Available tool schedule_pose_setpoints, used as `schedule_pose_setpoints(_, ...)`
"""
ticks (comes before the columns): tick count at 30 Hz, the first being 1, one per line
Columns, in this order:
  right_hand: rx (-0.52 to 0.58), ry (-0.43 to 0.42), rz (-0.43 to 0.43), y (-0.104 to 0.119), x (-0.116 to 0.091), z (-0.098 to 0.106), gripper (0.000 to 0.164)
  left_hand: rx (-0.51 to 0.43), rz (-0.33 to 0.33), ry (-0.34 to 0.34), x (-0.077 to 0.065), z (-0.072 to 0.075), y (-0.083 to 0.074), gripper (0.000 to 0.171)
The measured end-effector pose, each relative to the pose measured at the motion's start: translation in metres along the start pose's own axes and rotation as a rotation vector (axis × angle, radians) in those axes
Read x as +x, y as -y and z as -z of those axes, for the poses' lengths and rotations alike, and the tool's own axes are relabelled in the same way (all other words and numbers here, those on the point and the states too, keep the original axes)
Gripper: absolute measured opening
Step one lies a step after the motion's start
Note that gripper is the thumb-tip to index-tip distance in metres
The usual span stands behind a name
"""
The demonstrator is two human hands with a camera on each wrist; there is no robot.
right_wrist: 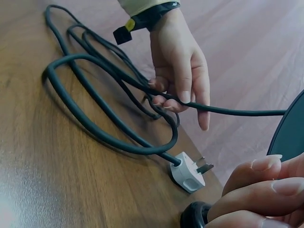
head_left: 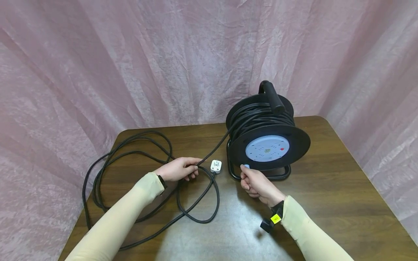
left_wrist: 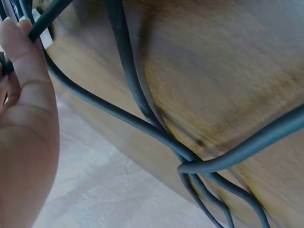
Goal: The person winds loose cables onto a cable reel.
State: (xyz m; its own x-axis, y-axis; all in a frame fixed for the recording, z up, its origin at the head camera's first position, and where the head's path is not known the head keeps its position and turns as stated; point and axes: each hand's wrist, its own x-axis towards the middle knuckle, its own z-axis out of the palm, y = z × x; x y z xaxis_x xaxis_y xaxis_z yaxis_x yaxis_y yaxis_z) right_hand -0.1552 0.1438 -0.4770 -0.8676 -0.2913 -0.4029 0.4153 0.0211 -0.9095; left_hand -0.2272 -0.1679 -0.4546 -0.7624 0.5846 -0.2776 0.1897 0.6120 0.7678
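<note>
A black cable reel (head_left: 298,143) stands upright on its tube frame, cable wound around its drum and a pale blue socket panel (head_left: 256,152) on its front disc. At the disc's lower edge, my right hand (head_left: 259,185) pinches a small light-blue knob (head_left: 247,166). To the left, my left hand (head_left: 177,169) holds the black cable (head_left: 216,148) between thumb and fingers, and from there the cable rises to the drum. In the right wrist view the cable passes under the left thumb. A white plug (head_left: 216,166) lies between the hands, pins facing the back.
Loose cable loops (head_left: 112,156) spread over the left side of the wooden table (head_left: 339,185), some crossing in front of the left hand. The reel's carrying handle (head_left: 273,98) sticks up on top. A pink curtain (head_left: 196,61) hangs behind the table.
</note>
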Motion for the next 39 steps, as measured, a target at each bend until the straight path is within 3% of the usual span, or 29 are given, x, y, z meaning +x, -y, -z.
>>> schedule_pose_setpoints(8, 0.026, 0.036, 0.009, 0.005, 0.001, -0.006, 0.045, -0.036, 0.031, 0.007, -0.002, -0.002, 0.006, 0.034)
schedule_pose_setpoints(20, 0.007, 0.099, 0.044, 0.015, 0.001, -0.014, 0.048, -0.056, 0.023, 0.028, -0.008, -0.001, 0.008, 0.032)
schedule_pose_setpoints(39, 0.004, 0.156, 0.106, 0.038, -0.003, -0.024, 0.05, 0.02, 0.073, -0.004, -0.013, -0.002, 0.014, 0.036)
